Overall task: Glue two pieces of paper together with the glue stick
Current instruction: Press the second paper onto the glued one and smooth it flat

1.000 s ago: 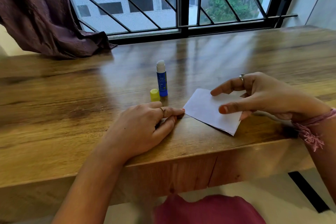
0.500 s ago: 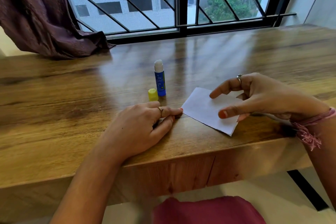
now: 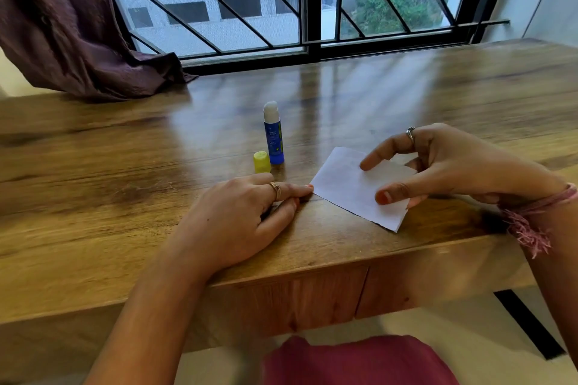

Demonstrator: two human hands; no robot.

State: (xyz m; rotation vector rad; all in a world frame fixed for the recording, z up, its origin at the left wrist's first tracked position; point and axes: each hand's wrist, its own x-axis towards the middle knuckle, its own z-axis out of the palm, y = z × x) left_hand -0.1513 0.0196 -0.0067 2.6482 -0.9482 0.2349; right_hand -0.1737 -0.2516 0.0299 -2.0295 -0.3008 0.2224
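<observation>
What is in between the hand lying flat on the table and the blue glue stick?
The yellow cap. In the head view it stands on the table, beside the glue stick, just beyond the left hand.

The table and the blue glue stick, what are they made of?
The table looks like wood with a glossy finish: brown grain streaks and window reflections show. The glue stick looks like smooth plastic, blue with a printed label, its whitish glue showing on top.

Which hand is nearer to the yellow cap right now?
Left. The left hand rests flat on the table just in front of the yellow cap, fingers almost under it. The right hand hovers over the white paper, well off to the cap's right.
</observation>
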